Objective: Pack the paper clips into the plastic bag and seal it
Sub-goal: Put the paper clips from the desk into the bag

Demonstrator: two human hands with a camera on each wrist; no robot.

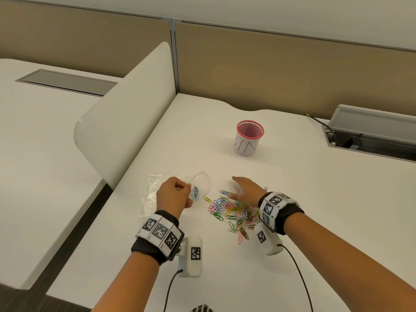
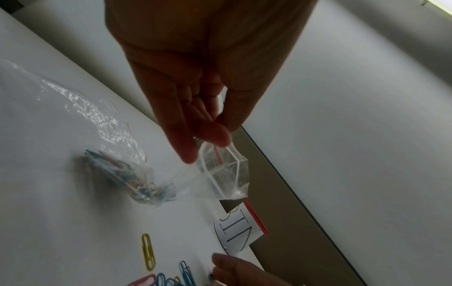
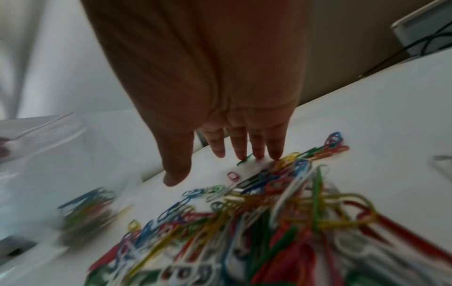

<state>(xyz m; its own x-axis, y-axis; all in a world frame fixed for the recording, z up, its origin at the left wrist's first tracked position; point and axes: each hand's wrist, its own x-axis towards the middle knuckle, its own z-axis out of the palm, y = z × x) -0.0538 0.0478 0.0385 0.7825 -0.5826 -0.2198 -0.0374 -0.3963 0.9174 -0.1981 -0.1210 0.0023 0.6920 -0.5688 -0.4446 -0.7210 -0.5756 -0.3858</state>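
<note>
Left hand (image 1: pixel 173 195) pinched the plastic bag (image 2: pixel 220 170) mouth between thumb and fingers (image 2: pixel 212 133), above the counter (image 1: pixel 292 199). A few paper clips (image 2: pixel 122 174) already inside (most not). Right hand (image 1: pixel 246 190), fingers straight and spread, lay over the loose pile (image 1: pixel 234 213). Bag unsealed; the bulk was still to pack.

paper clips (image 1: pixel 234 211): multicoloured | cup (image 1: pixel 249 138): pink rim | wristbands (image 1: pixel 160 231): black-white squares

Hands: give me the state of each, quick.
Left hand: pinches the rim of the clear plastic zip bag, some coloured paper clips inside.
Right hand: open, fingers straight, over the loose pile of paper clips.
</note>
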